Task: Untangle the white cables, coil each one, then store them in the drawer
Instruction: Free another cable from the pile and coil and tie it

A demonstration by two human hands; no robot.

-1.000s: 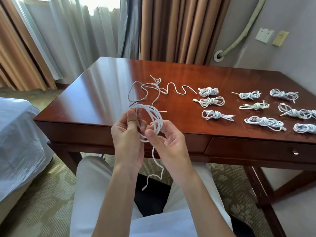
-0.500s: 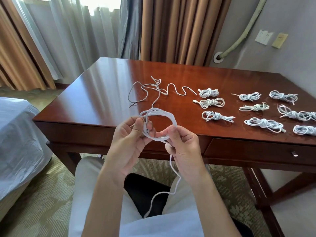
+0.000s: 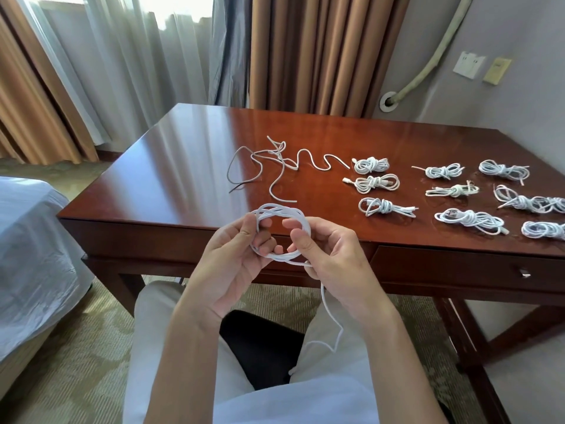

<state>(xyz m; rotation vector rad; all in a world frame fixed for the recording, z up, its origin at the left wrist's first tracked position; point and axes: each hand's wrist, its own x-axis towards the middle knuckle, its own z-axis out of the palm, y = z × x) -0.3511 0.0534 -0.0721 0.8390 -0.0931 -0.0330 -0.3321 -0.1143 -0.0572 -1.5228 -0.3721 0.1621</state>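
desk point(image 3: 183, 166): glossy red-brown wood, drawer point(image 3: 464, 266) closed
bundles point(image 3: 469, 220): white, knotted, in rows at right on desk
loose cables point(image 3: 276, 166): tangled, mid-desk
coil point(image 3: 282, 232): white round loops, held before desk edge, tail hanging to lap
left hand point(image 3: 235, 258): curled, gripping coil
right hand point(image 3: 328, 255): pinching coil

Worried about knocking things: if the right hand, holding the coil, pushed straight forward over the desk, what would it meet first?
Probably the nearest bundled cable on the desk, ahead of the right hand; depth is unclear, and the hand may pass above it.

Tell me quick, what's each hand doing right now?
Left hand: fingers curled round the white cable coil, holding it.
Right hand: fingers pinching the same coil.
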